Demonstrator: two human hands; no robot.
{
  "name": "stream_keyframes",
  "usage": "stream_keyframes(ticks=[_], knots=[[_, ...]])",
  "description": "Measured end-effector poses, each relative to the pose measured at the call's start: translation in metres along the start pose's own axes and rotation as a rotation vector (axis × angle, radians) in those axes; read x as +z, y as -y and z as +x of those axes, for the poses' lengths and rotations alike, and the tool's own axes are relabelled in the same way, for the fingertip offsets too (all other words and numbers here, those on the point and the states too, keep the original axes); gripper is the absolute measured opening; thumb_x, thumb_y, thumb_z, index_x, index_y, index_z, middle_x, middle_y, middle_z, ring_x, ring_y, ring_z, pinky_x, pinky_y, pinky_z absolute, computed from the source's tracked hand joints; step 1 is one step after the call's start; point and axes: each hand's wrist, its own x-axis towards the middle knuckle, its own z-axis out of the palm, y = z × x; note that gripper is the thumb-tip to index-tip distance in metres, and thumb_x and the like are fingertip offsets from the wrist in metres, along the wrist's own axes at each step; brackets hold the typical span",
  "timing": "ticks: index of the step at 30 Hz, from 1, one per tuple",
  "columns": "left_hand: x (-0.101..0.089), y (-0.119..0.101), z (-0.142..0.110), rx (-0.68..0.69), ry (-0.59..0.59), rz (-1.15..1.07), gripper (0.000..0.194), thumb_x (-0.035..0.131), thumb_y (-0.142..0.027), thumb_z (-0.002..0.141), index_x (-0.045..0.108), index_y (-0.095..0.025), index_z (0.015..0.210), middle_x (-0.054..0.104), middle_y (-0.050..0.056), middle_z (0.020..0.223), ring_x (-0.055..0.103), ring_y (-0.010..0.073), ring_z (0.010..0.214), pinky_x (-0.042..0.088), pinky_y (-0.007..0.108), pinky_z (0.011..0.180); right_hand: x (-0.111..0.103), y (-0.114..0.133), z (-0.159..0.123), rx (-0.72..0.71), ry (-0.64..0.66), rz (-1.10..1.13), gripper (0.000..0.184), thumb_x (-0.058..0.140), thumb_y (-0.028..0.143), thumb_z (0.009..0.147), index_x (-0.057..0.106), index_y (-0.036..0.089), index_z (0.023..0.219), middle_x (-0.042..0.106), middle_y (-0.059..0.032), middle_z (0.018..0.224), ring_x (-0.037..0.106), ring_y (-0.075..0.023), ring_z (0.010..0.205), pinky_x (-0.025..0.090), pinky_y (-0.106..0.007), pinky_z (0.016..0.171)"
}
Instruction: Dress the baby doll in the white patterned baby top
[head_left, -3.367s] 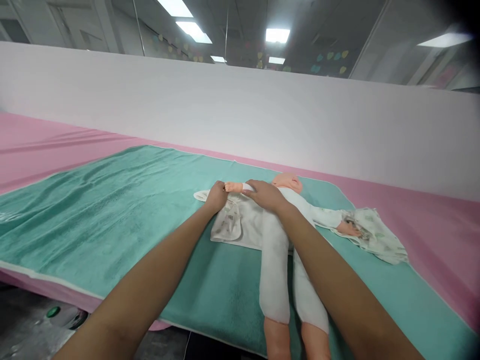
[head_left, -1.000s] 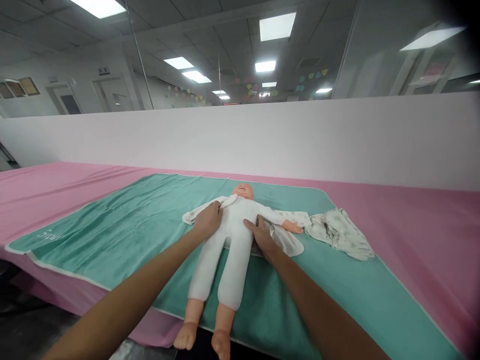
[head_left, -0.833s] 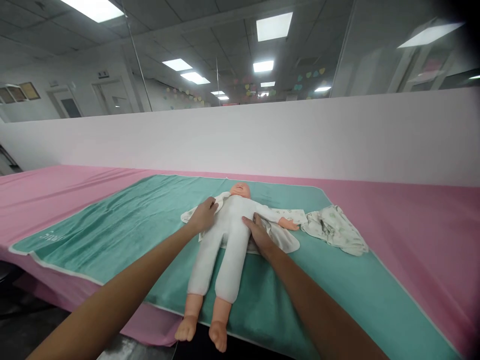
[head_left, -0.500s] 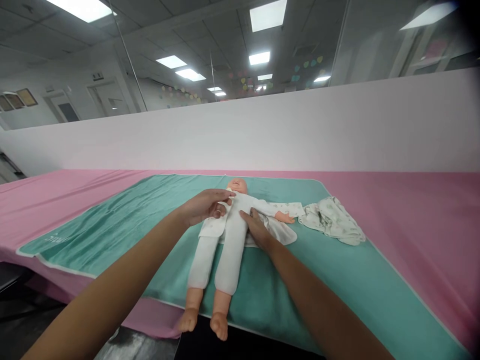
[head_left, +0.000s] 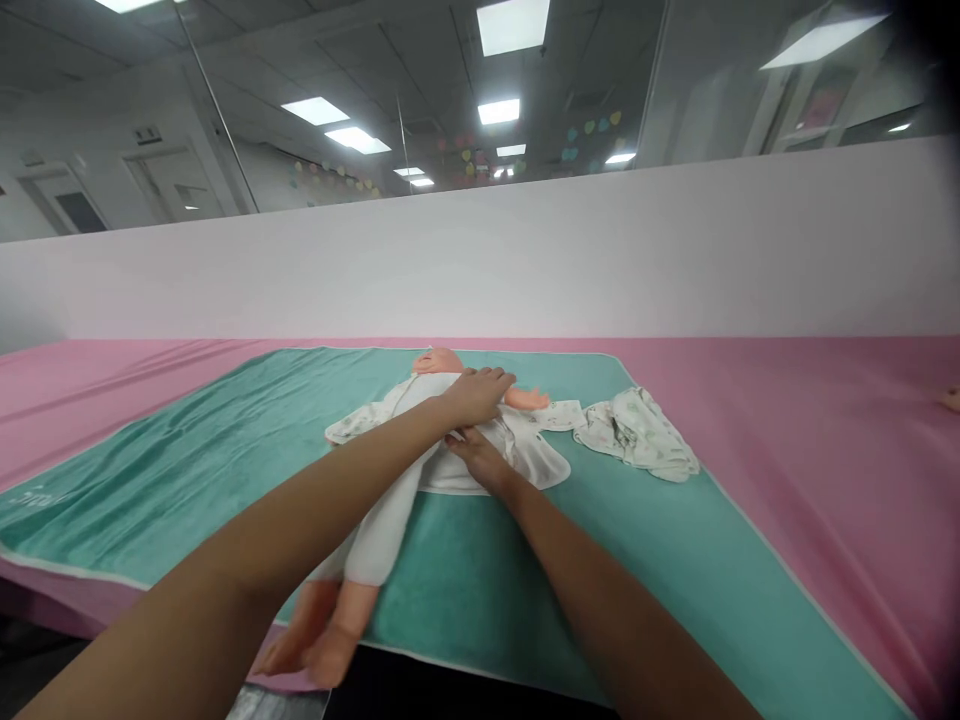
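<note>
A baby doll (head_left: 388,530) in a white suit lies tilted onto its side, its head toward the wall and bare feet toward me. My left hand (head_left: 480,394) reaches across its upper body, fingers curved over the side near the shoulder. Lower down, my right hand (head_left: 484,460) holds the doll's side or back; part of its fingers is hidden against the white cloth. Under and beside the doll, a pale printed baby garment (head_left: 541,462) is spread out, one sleeve showing on each side. One doll arm (head_left: 526,399) sticks out to the right past my left hand.
A crumpled printed cloth (head_left: 645,435) lies to the right, touching the garment's sleeve. Beneath everything is a green towel (head_left: 225,430) on a pink-covered table (head_left: 810,430). A low white wall (head_left: 465,260) with glass above stands behind. A bit of someone's hand shows at the far right edge.
The doll has rolled from its back onto its side, its legs swinging left. My left hand has moved right, across its body. More of the garment underneath now shows.
</note>
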Motion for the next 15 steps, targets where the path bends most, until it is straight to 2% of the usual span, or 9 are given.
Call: stream_keyframes(ticks=[2,4,7,9,11,15], knots=[[0.007,-0.003,0.013,0.02,0.072,0.062,0.032,0.046,-0.008,0.076,0.049,-0.019,0.106,0.057,0.01,0.102,0.057,0.0239,0.09,0.041,0.036,0.075,-0.009,-0.003,0.002,0.03,-0.05,-0.205,0.027,0.048,0.032,0.08,0.064,0.028,0.1,0.063,0.0025,0.108,0.053,-0.0176,0.106,0.038,-0.032,0.096],[0.011,-0.002,0.021,0.001,0.102,0.067,0.028,0.045,-0.006,0.075,0.05,-0.019,0.099,0.057,0.009,0.097,0.058,0.0233,0.084,0.041,0.034,0.069,-0.025,-0.005,0.003,0.08,-0.182,-0.377,0.024,0.046,0.028,0.079,0.068,0.027,0.088,0.066,0.0004,0.099,0.057,-0.0191,0.097,0.04,-0.033,0.093],[0.013,0.005,0.025,-0.031,0.063,0.087,0.026,0.047,-0.008,0.075,0.048,-0.019,0.099,0.056,0.009,0.097,0.058,0.0238,0.083,0.04,0.032,0.066,-0.06,-0.008,0.003,0.178,-0.456,-0.531,0.025,0.045,0.023,0.076,0.067,0.026,0.087,0.065,-0.0023,0.097,0.054,-0.0212,0.1,0.035,-0.036,0.096],[0.014,0.01,0.023,-0.024,0.036,0.132,0.028,0.044,-0.007,0.076,0.047,-0.019,0.1,0.056,0.009,0.097,0.058,0.0235,0.084,0.04,0.032,0.066,-0.082,-0.008,0.002,0.258,-0.583,-0.609,0.023,0.051,0.025,0.073,0.066,0.025,0.09,0.064,-0.0041,0.095,0.053,-0.0227,0.1,0.034,-0.038,0.095],[0.014,0.012,0.02,0.001,0.033,0.174,0.028,0.042,-0.005,0.076,0.047,-0.019,0.101,0.056,0.009,0.097,0.058,0.0237,0.084,0.039,0.033,0.066,-0.095,-0.008,0.0,0.319,-0.611,-0.649,0.019,0.058,0.032,0.069,0.065,0.023,0.084,0.064,-0.0056,0.087,0.054,-0.0239,0.095,0.035,-0.039,0.091],[0.016,0.009,0.013,0.043,0.034,0.214,0.028,0.046,-0.006,0.075,0.048,-0.018,0.101,0.056,0.011,0.096,0.057,0.0254,0.085,0.039,0.034,0.067,-0.1,-0.009,-0.001,0.386,-0.541,-0.618,0.034,0.071,0.047,0.055,0.064,0.021,0.075,0.064,-0.0067,0.08,0.056,-0.0262,0.089,0.037,-0.04,0.086]])
